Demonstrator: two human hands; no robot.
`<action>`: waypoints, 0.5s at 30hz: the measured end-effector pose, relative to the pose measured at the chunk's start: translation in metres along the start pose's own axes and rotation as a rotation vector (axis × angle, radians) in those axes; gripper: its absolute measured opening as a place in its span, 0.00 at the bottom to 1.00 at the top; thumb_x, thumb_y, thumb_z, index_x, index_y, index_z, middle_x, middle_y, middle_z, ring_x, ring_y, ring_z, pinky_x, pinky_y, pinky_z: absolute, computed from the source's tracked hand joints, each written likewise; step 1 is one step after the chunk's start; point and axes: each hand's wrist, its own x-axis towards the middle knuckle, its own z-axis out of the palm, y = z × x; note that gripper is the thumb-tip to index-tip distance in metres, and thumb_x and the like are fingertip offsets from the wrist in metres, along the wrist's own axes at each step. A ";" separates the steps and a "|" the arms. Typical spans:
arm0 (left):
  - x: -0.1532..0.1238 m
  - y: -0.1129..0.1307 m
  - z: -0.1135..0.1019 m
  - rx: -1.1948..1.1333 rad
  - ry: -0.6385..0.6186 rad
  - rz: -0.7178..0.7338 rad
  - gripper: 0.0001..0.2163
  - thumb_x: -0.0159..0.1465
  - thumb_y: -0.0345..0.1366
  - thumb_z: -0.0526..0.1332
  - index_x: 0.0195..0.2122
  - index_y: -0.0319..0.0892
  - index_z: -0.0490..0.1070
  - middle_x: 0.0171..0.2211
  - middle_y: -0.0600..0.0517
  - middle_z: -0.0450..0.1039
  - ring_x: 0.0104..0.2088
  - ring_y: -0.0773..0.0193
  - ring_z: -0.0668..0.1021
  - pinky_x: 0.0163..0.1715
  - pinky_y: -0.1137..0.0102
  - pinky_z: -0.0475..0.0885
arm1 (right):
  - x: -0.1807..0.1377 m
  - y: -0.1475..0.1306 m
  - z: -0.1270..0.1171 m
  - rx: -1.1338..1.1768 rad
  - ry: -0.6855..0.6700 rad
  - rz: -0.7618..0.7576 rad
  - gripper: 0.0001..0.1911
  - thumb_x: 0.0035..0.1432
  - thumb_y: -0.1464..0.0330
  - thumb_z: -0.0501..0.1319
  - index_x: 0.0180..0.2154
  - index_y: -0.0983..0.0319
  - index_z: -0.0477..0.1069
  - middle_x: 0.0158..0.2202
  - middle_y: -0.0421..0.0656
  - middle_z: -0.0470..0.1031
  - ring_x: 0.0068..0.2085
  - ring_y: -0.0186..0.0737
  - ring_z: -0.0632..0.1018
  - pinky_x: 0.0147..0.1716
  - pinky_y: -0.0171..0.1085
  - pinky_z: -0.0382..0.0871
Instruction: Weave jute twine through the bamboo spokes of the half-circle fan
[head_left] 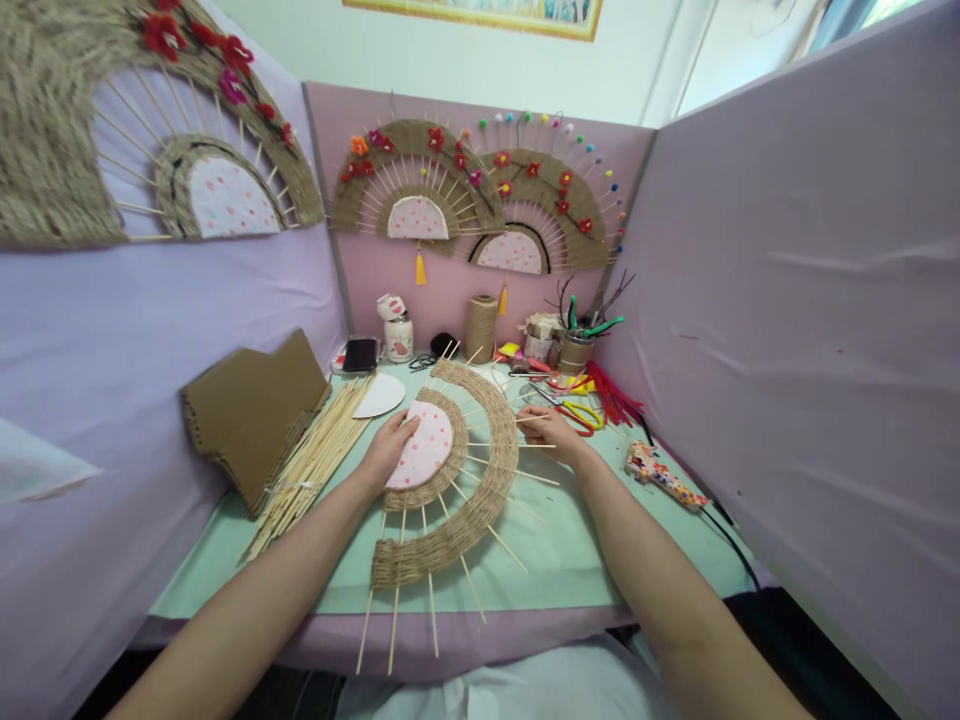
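A half-round woven fan [491, 470] of jute cord on thin sticks stands tilted over the table, its curved side toward the right. Its centre is a white half-circle with pink dots [427, 450], edged by a narrow cord band. My left hand [388, 452] grips this centre at its straight edge, thumb on the front and the other fingers hidden behind. At the fan's right rim, my right hand [551, 432] has its fingers closed around the end of a thin stick [531, 418]. Bare stick ends stick out past the outer cord band.
Cardboard pieces [251, 410] and a bundle of sticks [319, 460] lie left, near a white half-circle [379, 396]. Twine spool [481, 328], scissors [581, 415] and red strips [615, 395] sit behind. A glue gun [664, 475] with a cable lies right. Finished fans [420, 180] hang on the partitions.
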 end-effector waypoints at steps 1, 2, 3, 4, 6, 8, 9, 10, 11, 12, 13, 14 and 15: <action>0.000 0.001 0.000 -0.006 0.007 -0.003 0.14 0.57 0.36 0.61 0.45 0.39 0.70 0.24 0.54 0.73 0.18 0.70 0.73 0.17 0.78 0.66 | 0.001 0.000 -0.002 0.016 0.004 -0.019 0.16 0.42 0.60 0.67 0.22 0.62 0.62 0.16 0.30 0.48 0.18 0.24 0.49 0.18 0.30 0.39; 0.000 0.001 0.000 -0.014 0.014 -0.005 0.14 0.57 0.36 0.61 0.45 0.39 0.70 0.23 0.54 0.73 0.18 0.70 0.73 0.16 0.78 0.66 | 0.001 0.000 -0.003 0.027 0.010 -0.041 0.16 0.43 0.60 0.67 0.23 0.62 0.63 0.16 0.30 0.48 0.18 0.24 0.49 0.18 0.30 0.39; 0.000 0.001 0.000 -0.020 0.021 -0.006 0.15 0.57 0.37 0.61 0.45 0.39 0.70 0.23 0.54 0.73 0.17 0.70 0.72 0.16 0.78 0.66 | 0.002 0.001 -0.005 0.032 0.018 -0.064 0.15 0.43 0.60 0.67 0.23 0.62 0.64 0.16 0.30 0.48 0.18 0.24 0.49 0.18 0.30 0.39; 0.000 0.002 0.000 -0.024 0.025 -0.005 0.15 0.57 0.37 0.62 0.45 0.39 0.70 0.23 0.54 0.73 0.17 0.71 0.72 0.17 0.78 0.66 | 0.003 0.002 -0.007 0.033 0.027 -0.085 0.15 0.43 0.60 0.67 0.24 0.62 0.65 0.16 0.30 0.49 0.18 0.25 0.50 0.18 0.30 0.40; 0.000 0.002 -0.001 -0.022 0.034 -0.001 0.15 0.57 0.37 0.62 0.45 0.39 0.70 0.23 0.54 0.73 0.18 0.70 0.72 0.17 0.77 0.67 | 0.005 0.003 -0.009 0.031 0.040 -0.116 0.14 0.42 0.61 0.67 0.25 0.62 0.66 0.16 0.31 0.49 0.18 0.25 0.51 0.18 0.30 0.41; 0.000 0.001 -0.001 -0.012 0.041 0.004 0.15 0.57 0.37 0.62 0.45 0.39 0.70 0.24 0.54 0.74 0.18 0.70 0.73 0.18 0.77 0.67 | 0.005 0.004 -0.009 0.033 0.045 -0.129 0.14 0.42 0.61 0.67 0.25 0.62 0.66 0.16 0.31 0.50 0.19 0.25 0.51 0.18 0.30 0.41; 0.000 0.001 -0.001 -0.008 0.041 0.008 0.16 0.56 0.38 0.62 0.45 0.39 0.69 0.24 0.54 0.74 0.18 0.70 0.73 0.18 0.77 0.67 | 0.006 0.005 -0.009 0.037 0.046 -0.131 0.14 0.42 0.60 0.67 0.25 0.62 0.66 0.16 0.31 0.50 0.19 0.25 0.51 0.18 0.30 0.41; 0.000 0.001 -0.001 -0.005 0.040 0.010 0.16 0.56 0.38 0.62 0.45 0.39 0.69 0.23 0.54 0.73 0.18 0.70 0.73 0.18 0.77 0.67 | 0.006 0.005 -0.009 0.040 0.044 -0.131 0.15 0.42 0.60 0.67 0.24 0.62 0.66 0.16 0.31 0.49 0.19 0.25 0.51 0.18 0.30 0.41; 0.000 0.001 -0.001 0.000 0.040 0.011 0.17 0.56 0.38 0.62 0.46 0.39 0.69 0.23 0.55 0.73 0.17 0.70 0.72 0.17 0.77 0.66 | 0.006 0.005 -0.009 0.042 0.042 -0.128 0.15 0.42 0.59 0.67 0.24 0.62 0.66 0.16 0.31 0.49 0.18 0.25 0.50 0.18 0.30 0.41; 0.000 0.001 -0.001 0.005 0.041 0.010 0.17 0.56 0.39 0.62 0.46 0.39 0.69 0.22 0.55 0.73 0.17 0.70 0.72 0.17 0.77 0.65 | 0.005 0.004 -0.008 0.044 0.040 -0.124 0.15 0.43 0.59 0.67 0.24 0.62 0.66 0.16 0.31 0.49 0.18 0.25 0.50 0.18 0.30 0.41; 0.000 0.001 -0.001 0.010 0.043 0.011 0.17 0.56 0.39 0.62 0.46 0.39 0.69 0.21 0.55 0.72 0.16 0.70 0.71 0.16 0.77 0.65 | 0.005 0.004 -0.008 0.047 0.042 -0.121 0.15 0.43 0.58 0.67 0.24 0.62 0.66 0.16 0.31 0.48 0.18 0.25 0.50 0.18 0.30 0.41; -0.001 0.001 -0.001 0.016 0.047 0.012 0.18 0.55 0.40 0.62 0.45 0.39 0.69 0.21 0.56 0.71 0.16 0.70 0.71 0.16 0.77 0.64 | 0.005 0.004 -0.008 0.050 0.046 -0.120 0.16 0.43 0.58 0.67 0.24 0.62 0.66 0.16 0.30 0.48 0.18 0.25 0.49 0.18 0.30 0.40; -0.001 0.001 0.000 0.021 0.049 0.015 0.18 0.55 0.40 0.62 0.45 0.39 0.69 0.20 0.56 0.71 0.15 0.70 0.70 0.16 0.78 0.64 | 0.005 0.004 -0.008 0.054 0.051 -0.122 0.16 0.44 0.58 0.66 0.24 0.62 0.66 0.16 0.30 0.48 0.18 0.25 0.49 0.18 0.30 0.40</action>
